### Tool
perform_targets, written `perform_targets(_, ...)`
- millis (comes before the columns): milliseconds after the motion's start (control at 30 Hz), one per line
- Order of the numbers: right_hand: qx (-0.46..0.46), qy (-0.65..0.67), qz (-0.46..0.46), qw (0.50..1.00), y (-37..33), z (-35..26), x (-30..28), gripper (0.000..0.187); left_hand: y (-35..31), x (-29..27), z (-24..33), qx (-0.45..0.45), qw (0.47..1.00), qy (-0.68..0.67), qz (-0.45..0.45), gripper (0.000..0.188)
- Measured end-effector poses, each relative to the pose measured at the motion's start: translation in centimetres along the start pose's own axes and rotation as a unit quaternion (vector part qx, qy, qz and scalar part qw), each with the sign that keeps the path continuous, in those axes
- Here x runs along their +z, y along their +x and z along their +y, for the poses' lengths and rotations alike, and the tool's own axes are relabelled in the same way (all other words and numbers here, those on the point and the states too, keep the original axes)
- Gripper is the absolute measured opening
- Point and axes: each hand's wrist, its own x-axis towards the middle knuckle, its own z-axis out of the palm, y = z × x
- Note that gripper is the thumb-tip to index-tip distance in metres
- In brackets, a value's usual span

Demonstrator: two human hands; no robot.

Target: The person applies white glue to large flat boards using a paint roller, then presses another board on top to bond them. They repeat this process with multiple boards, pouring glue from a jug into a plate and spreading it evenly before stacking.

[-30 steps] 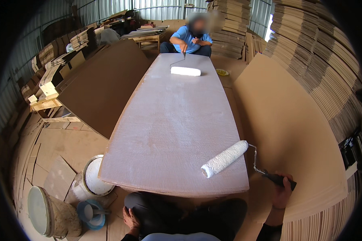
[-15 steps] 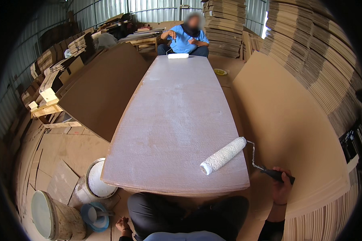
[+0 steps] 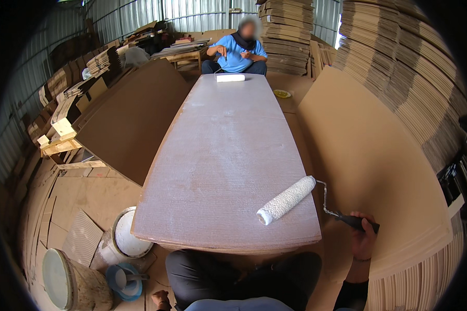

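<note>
My right hand (image 3: 363, 233) is closed around the black handle of a paint roller (image 3: 287, 201). The roller's white, wet-looking sleeve rests slantwise on the near right corner of a long stack of brown board (image 3: 228, 155). A whitish film covers much of the top sheet, with brown showing through. My left hand (image 3: 161, 299) hangs low beside my left knee, its fingers curled and nothing visible in them. At the far end sits a person in a blue shirt (image 3: 238, 54), whose hand is at the handle of a second white roller (image 3: 230, 78) lying on the board.
Left of me stand two stained buckets (image 3: 85, 287) (image 3: 131, 233) and a blue basin (image 3: 124, 282) with a scoop in it. Large brown sheets (image 3: 368, 171) (image 3: 135, 114) lean along both sides of the stack. Tall cardboard piles (image 3: 399, 78) rise at the right.
My left hand has dropped slightly lower. The far roller has shifted a little toward me on the board. My right hand and its roller have hardly moved; the view has shifted slightly.
</note>
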Motion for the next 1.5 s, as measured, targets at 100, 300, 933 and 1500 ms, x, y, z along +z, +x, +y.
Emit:
perform_targets(100, 0.001, 0.007, -0.002, 1.0, 0.0, 0.0, -0.1, 0.018, -0.2, -0.3, 0.7, -0.023, 0.998, -0.063, 0.004, 0.021)
perform_targets(300, 0.001, 0.007, -0.012, 1.0, 0.1, 0.0, -0.7, 0.018, -2.0, -1.1, 2.6, -0.018, 0.999, 0.01, 0.038, 0.015)
perform_targets(933, 0.009, 0.028, -0.012, 1.0, 0.3, 0.5, -1.6, 0.019, -3.3, -1.4, 2.9, -0.014, 0.996, 0.065, 0.067, 0.015)
perform_targets(1500, -0.003, -0.002, -0.031, 1.0, 0.2, 0.5, -2.0, 0.029, -4.4, -0.5, 3.9, -0.002, 0.994, 0.08, 0.077, 0.015)
